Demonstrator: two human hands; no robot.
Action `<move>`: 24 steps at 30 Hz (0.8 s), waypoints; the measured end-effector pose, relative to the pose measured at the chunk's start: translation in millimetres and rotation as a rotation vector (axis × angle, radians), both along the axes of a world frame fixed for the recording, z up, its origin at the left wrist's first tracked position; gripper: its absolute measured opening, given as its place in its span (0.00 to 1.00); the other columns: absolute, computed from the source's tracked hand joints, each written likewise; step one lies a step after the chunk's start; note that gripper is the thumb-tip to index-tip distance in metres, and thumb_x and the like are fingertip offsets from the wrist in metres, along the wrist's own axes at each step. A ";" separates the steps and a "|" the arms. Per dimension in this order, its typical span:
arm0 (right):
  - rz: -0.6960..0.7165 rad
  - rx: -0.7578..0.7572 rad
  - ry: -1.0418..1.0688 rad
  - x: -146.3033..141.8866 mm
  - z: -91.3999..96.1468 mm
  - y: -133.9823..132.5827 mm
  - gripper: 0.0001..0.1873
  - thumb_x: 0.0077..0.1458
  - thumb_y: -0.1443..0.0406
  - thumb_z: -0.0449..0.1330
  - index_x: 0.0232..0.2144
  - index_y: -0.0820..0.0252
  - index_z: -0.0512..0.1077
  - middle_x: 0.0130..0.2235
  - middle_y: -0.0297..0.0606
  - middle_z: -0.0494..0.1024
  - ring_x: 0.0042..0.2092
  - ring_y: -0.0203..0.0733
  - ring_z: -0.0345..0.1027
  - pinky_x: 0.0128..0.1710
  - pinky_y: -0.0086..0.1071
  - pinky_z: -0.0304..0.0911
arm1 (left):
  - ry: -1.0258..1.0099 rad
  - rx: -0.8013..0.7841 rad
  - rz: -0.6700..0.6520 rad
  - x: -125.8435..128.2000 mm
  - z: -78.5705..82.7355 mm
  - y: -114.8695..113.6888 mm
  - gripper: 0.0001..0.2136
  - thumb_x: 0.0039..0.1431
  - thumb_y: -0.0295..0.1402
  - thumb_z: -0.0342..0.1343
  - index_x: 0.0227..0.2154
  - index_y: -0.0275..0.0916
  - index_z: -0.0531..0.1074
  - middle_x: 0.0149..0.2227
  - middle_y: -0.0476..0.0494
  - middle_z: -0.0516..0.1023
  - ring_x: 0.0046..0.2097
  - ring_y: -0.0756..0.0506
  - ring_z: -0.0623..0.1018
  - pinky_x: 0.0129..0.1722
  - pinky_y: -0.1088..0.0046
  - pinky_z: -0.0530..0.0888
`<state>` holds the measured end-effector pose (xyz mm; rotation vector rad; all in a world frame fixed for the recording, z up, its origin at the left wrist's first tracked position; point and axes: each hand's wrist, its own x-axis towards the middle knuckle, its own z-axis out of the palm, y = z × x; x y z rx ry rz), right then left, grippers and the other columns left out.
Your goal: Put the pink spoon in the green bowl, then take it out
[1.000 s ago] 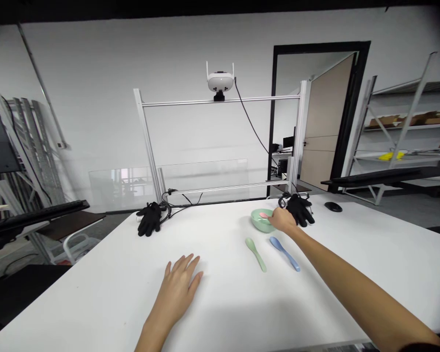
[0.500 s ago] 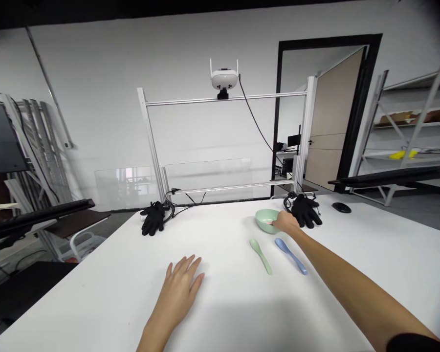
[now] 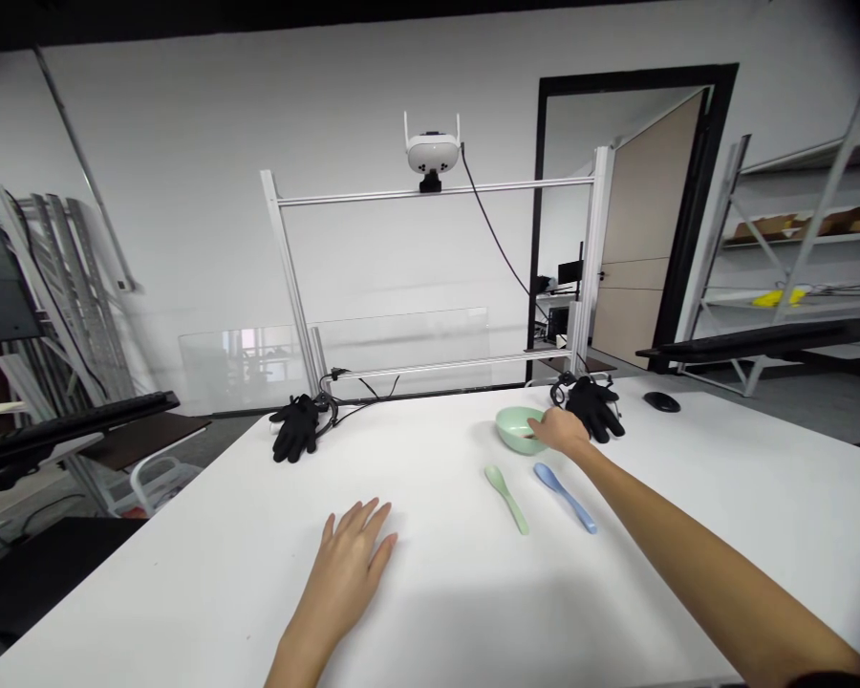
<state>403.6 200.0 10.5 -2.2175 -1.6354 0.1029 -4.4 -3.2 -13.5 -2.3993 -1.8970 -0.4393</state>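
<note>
A light green bowl [image 3: 510, 439] stands upright toward the back right of the white table. My right hand [image 3: 563, 430] is at its right rim, thumb and fingertips reaching over the edge into the bowl; the fingers look closed on the rim, though some are hidden. In front of the bowl lie a pale green spoon [image 3: 507, 500] and a blue spoon [image 3: 566, 499], heads pointing away from me. Palm down near the table's front left, my left hand [image 3: 348, 554] is open with its fingers spread and holds nothing.
Black gloves with cables lie at the back, one left [image 3: 296, 429] and one right [image 3: 594, 411]. A black mouse [image 3: 661, 401] rests at the right rear. Behind the table [image 3: 416, 478] rises a metal frame [image 3: 430, 196] carrying a white camera device [image 3: 433, 154].
The view has shifted slightly. My right thumb sits a little higher and shows more clearly over the bowl. The bowl, spoons and my left hand keep their places.
</note>
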 end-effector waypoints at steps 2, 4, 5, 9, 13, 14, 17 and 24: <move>0.009 -0.003 -0.013 0.5 4.6 -7.8 0.26 0.64 0.51 0.57 0.47 0.68 0.79 0.47 0.56 0.77 0.52 0.53 0.72 0.49 0.36 0.67 | -0.004 -0.004 0.000 0.0 -0.3 0.8 0.24 0.73 0.45 0.41 0.66 0.46 0.66 0.68 0.41 0.68 0.70 0.35 0.64 0.68 0.44 0.58; 0.031 0.030 -0.044 -0.3 8.9 -19.2 0.26 0.66 0.50 0.55 0.52 0.65 0.78 0.53 0.54 0.75 0.56 0.56 0.69 0.53 0.39 0.66 | -0.007 -0.008 0.005 0.5 -0.3 1.3 0.24 0.73 0.45 0.41 0.66 0.46 0.66 0.68 0.40 0.68 0.70 0.35 0.64 0.68 0.44 0.58; 0.046 0.060 -0.063 -1.4 10.7 -26.4 0.27 0.66 0.50 0.54 0.54 0.63 0.77 0.55 0.53 0.73 0.57 0.57 0.67 0.54 0.40 0.65 | -0.006 -0.010 0.007 0.9 -0.1 1.3 0.24 0.73 0.45 0.41 0.66 0.45 0.66 0.68 0.40 0.68 0.70 0.35 0.64 0.69 0.43 0.57; 0.151 0.191 -0.118 -9.0 13.6 -61.1 0.27 0.68 0.51 0.53 0.58 0.62 0.74 0.58 0.50 0.72 0.59 0.55 0.66 0.55 0.39 0.64 | -0.008 -0.013 0.008 3.6 0.2 0.1 0.25 0.73 0.45 0.40 0.66 0.44 0.66 0.69 0.39 0.67 0.70 0.35 0.63 0.69 0.43 0.57; 0.277 0.280 -0.123 -19.1 6.3 -95.4 0.23 0.69 0.54 0.52 0.56 0.61 0.75 0.58 0.46 0.72 0.60 0.52 0.65 0.57 0.37 0.63 | -0.013 0.017 -0.004 6.0 -1.0 -0.8 0.24 0.73 0.45 0.41 0.65 0.46 0.67 0.68 0.40 0.68 0.70 0.35 0.64 0.68 0.43 0.58; 0.293 0.302 -0.121 -21.4 2.9 -102.8 0.23 0.69 0.54 0.52 0.56 0.61 0.75 0.59 0.46 0.72 0.61 0.52 0.64 0.59 0.38 0.62 | -0.012 0.017 -0.005 6.6 -1.3 -0.9 0.24 0.73 0.45 0.41 0.65 0.46 0.67 0.68 0.40 0.68 0.70 0.35 0.64 0.68 0.43 0.58; 0.323 0.356 -0.126 -27.3 -9.7 -122.6 0.24 0.69 0.54 0.51 0.59 0.59 0.73 0.63 0.45 0.68 0.65 0.53 0.59 0.64 0.42 0.58 | -0.007 0.007 -0.004 8.4 -1.4 -1.2 0.25 0.73 0.45 0.41 0.66 0.44 0.66 0.69 0.40 0.67 0.70 0.35 0.64 0.68 0.43 0.58; 0.372 0.394 -0.138 -32.5 -44.2 -155.7 0.26 0.70 0.51 0.49 0.57 0.60 0.73 0.65 0.48 0.65 0.66 0.54 0.57 0.61 0.47 0.62 | 0.000 0.007 -0.005 14.1 2.6 -2.7 0.24 0.73 0.44 0.41 0.66 0.46 0.66 0.69 0.41 0.67 0.70 0.35 0.64 0.69 0.43 0.57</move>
